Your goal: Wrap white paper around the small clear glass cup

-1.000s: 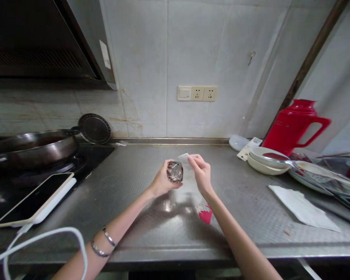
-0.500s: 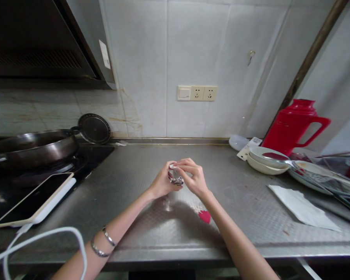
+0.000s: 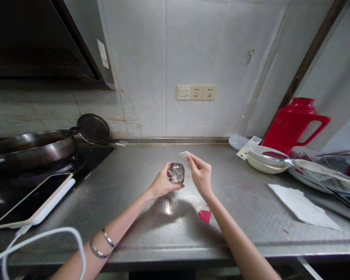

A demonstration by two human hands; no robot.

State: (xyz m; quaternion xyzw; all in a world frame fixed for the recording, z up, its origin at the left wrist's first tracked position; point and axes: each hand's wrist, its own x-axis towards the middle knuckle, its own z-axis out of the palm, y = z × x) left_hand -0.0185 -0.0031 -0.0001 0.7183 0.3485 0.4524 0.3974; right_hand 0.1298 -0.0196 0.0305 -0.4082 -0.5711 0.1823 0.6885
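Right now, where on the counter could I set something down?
Left of the left hand, the metal counter is bare toward the black cooktop. Another mostly bare patch lies between the right hand and the stacked bowls. Crowded: the far right, with those bowls, the red flask and a white paper.

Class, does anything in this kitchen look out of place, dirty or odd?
Yes. Brown streaks stain the tiles near the pan, and a phone overlaps the hob, an odd spot for electronics. A jagged red patch stands out on the counter below the right hand; scrap or reflection, I cannot tell.
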